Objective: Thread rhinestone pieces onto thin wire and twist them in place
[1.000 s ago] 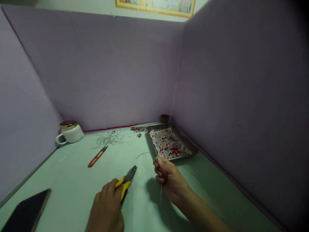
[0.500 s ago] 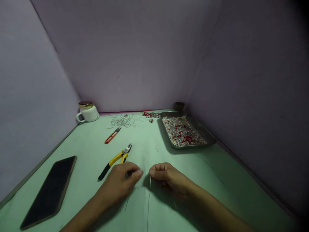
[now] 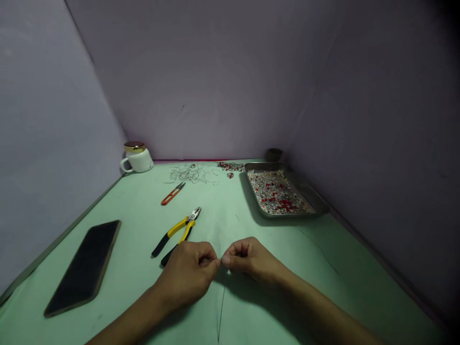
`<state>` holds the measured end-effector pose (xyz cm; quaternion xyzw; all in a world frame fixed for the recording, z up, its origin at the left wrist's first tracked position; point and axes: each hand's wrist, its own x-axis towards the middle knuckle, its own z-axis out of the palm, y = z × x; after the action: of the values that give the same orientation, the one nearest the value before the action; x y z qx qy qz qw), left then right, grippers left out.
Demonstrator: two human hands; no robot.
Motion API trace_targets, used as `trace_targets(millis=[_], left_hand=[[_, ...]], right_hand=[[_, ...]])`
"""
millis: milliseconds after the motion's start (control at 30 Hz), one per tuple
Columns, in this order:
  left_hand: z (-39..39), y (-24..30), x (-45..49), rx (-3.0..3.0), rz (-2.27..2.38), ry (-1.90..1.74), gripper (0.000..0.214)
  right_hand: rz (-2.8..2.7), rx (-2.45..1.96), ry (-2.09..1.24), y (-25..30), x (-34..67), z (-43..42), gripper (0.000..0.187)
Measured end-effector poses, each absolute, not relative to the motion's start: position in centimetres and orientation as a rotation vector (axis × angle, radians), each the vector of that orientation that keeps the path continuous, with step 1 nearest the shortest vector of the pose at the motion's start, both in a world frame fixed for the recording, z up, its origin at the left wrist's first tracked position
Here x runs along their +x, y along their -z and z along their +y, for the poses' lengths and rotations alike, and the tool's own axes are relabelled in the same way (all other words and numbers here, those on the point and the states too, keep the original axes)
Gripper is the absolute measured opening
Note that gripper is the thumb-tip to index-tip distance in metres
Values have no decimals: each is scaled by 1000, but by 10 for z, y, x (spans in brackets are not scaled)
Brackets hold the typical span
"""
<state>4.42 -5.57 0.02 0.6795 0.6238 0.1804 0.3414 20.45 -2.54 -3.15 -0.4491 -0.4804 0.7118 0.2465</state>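
Observation:
My left hand (image 3: 192,270) and my right hand (image 3: 247,258) meet fingertip to fingertip low in the middle of the green table. Both are closed in a pinch on a thin wire (image 3: 221,306) that hangs down from between them toward the near edge. Yellow-handled pliers (image 3: 178,231) lie on the table just beyond my left hand, not touched.
A metal tray (image 3: 309,194) of small red and silver beads sits at the far right. Orange thread snips (image 3: 171,194), a tangle of cut wire (image 3: 190,173) and loose beads (image 3: 230,166) lie further back. A lidded white mug (image 3: 138,158) stands in the far left corner. A dark phone (image 3: 86,263) lies at left. Purple panels wall three sides.
My left hand has let go of the pliers, which now lie on the table. Both hands have come together and pinched the wire. The view has tilted downward.

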Motion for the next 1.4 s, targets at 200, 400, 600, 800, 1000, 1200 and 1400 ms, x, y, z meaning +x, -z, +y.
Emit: trace_targets(millis=[200,400,600,800,1000,1200,1400], left_hand=[[-42,1,35,1462,1520,-750,22],[-38,13,32,1066,1385,-865,26],[-58,7,55,1485,1396,-621,27],[-70,7,65,1538,1451,-606,28],[-72,7,67,1460,1449,-586,26],[-61,6,58,1460,1446,-565,21],[-63,5,56,1594,1400,-529,21]], right_hand=[[-1211,-1242,-1914,33,207,-24,22],[-1018,-1152,-1770,35,214,-15,32],[-1128,-1146,-1594,36,213,-15,37],[-1199,-1210,-1358,46,207,-22,30],[-1101,-1231,-1360,43,204,-29,25],[-685,-1181,-1767,30,205,-26,25],[-618,-1145,-1788,26,204,-27,25]])
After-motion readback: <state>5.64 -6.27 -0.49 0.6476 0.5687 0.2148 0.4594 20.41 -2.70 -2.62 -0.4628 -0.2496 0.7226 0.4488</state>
